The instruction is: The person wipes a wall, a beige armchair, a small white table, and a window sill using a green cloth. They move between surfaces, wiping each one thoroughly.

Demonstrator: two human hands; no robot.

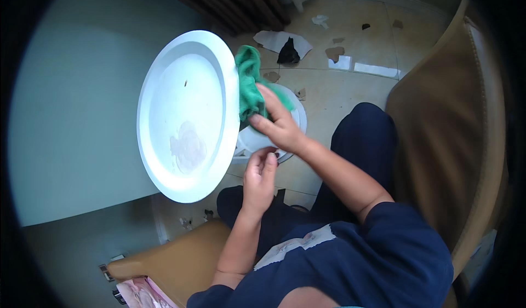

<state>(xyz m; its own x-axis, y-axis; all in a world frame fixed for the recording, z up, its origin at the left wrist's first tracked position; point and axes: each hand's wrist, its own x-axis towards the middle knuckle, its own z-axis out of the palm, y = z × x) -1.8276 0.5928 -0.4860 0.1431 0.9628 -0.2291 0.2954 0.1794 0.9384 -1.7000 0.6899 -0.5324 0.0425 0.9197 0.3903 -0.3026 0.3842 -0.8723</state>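
Observation:
A large white round dish-like piece [191, 102] stands tilted against the pale table edge, its shallow hollow facing me. It bears a greyish stain and a small dark speck. My right hand [279, 123] grips a bunched green cloth [250, 82], which touches the right rim of the dish. Lower down, my left hand [261, 170] has its fingers curled, with the thumb near a small dark spot; whether it holds something is unclear. Behind both hands is a white round base or container [302, 111], partly hidden by the cloth and hands.
A pale tabletop [82, 123] fills the left. Paper scraps [302, 45], a black crumpled piece [289, 52] and brown bits lie on the tiled floor [353, 90]. A brown leather-like chair [444, 115] stands right; a tan seat [176, 250] is lower left.

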